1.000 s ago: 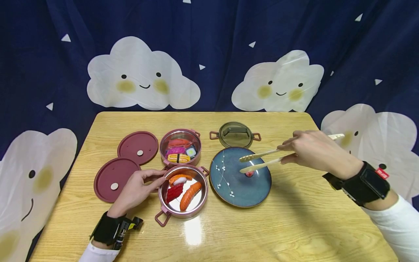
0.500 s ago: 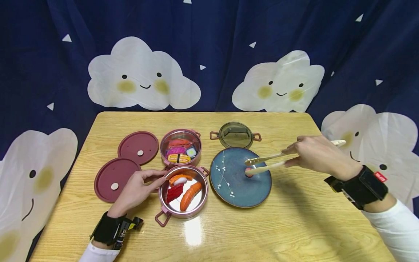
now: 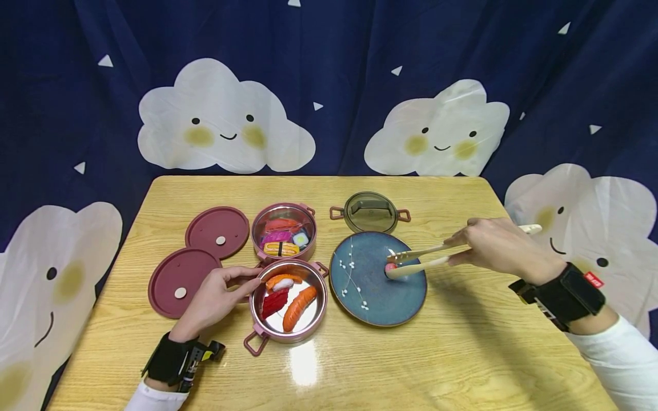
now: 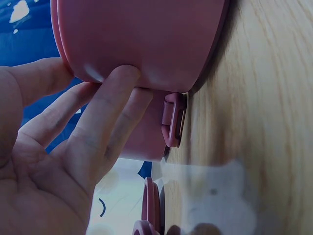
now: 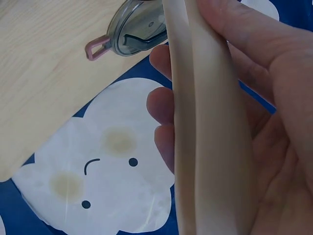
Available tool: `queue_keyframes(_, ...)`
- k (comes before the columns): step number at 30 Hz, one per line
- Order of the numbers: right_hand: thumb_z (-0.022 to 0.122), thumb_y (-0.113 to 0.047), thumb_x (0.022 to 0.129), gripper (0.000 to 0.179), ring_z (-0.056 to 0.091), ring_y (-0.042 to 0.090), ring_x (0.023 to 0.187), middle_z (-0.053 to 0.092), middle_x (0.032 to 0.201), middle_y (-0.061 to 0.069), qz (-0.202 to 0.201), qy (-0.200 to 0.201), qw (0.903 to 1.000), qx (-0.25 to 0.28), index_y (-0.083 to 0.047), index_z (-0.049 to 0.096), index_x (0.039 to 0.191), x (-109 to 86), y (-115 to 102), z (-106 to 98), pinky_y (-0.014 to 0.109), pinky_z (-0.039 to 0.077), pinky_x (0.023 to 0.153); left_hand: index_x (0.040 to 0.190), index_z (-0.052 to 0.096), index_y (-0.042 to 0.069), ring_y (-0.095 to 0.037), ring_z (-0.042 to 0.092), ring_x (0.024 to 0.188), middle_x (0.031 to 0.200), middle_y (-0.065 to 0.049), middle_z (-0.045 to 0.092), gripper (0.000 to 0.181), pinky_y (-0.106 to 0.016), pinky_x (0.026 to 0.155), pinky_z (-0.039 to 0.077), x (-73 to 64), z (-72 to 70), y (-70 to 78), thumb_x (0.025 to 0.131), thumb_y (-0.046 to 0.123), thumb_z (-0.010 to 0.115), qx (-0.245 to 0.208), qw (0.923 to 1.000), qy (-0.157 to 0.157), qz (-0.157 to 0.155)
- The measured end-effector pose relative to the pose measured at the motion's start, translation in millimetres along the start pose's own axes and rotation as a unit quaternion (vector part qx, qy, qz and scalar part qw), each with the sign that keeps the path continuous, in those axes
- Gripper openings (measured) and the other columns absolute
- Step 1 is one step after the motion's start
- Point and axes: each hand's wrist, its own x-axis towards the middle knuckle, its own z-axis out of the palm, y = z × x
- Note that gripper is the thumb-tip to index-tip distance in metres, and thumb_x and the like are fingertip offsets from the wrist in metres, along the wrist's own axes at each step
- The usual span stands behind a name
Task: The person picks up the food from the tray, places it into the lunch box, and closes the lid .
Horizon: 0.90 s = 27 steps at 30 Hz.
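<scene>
In the head view, my right hand point(image 3: 496, 248) holds cream tongs point(image 3: 421, 269), with fingers and thumb wrapped around both arms, as the right wrist view shows. The tong tips lie on either side of a small pink-red piece point(image 3: 392, 267) on the blue plate point(image 3: 354, 308); part of it is hidden. My left hand point(image 3: 218, 294) rests against the side of the near pink pot point(image 3: 288, 338). In the left wrist view, its rather straight fingers point(image 4: 105, 112) touch the outer wall. Inside this pot lie a shrimp sushi point(image 3: 283, 281), a red slice point(image 3: 275, 302) and an orange piece point(image 3: 300, 308).
A second pink pot point(image 3: 311, 251) with several toy sushi pieces stands just behind the near one. Two maroon lids point(image 3: 169, 279) lie left. A glass lid point(image 3: 370, 214) with a handle sits behind the plate. A cloud-patterned curtain point(image 3: 339, 45) hangs behind the table.
My right hand has moved down and slightly right, bringing the tong tips from above the plate to around the small pink-red piece. The tips have drawn closer together. My left hand stays still.
</scene>
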Motion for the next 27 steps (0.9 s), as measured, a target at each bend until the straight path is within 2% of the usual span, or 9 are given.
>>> queue_keyframes(9,0.092,-0.041,0.076,0.031,0.056,0.008,0.067,0.080,0.089,-0.007,-0.002,0.007,1.0000,-0.002,-0.025,0.087,0.102,-1.4,0.1,3.9,0.028,0.047,0.050,0.130,0.074,0.003,-0.031,0.075,0.115,0.134,-0.019,0.072,0.033,-0.024,0.080,0.066,-0.1,0.2,-0.1,0.103,0.022,0.070,0.009,1.0000,0.003,-0.003)
queue_keyframes(17,0.091,-0.043,0.074,0.032,0.052,0.007,0.062,0.070,0.075,-0.009,-0.017,0.030,0.9992,-0.021,-0.026,0.086,0.101,-1.5,-3.1,3.0,0.028,0.044,0.048,0.128,0.076,0.005,-0.030,0.075,0.113,0.129,-0.017,0.075,0.032,-0.024,0.079,0.066,0.3,0.8,0.8,0.102,0.023,0.071,0.023,0.9997,0.007,-0.005)
queue_keyframes(27,0.091,-0.042,0.075,0.031,0.051,0.008,0.061,0.069,0.073,-0.009,-0.045,0.071,0.9958,-0.035,-0.024,0.087,0.099,1.1,-7.2,-2.0,0.027,0.043,0.047,0.129,0.075,0.005,-0.030,0.074,0.115,0.132,-0.017,0.074,0.032,-0.023,0.080,0.066,-0.1,0.7,0.7,0.102,0.023,0.071,0.027,0.9996,0.008,-0.003)
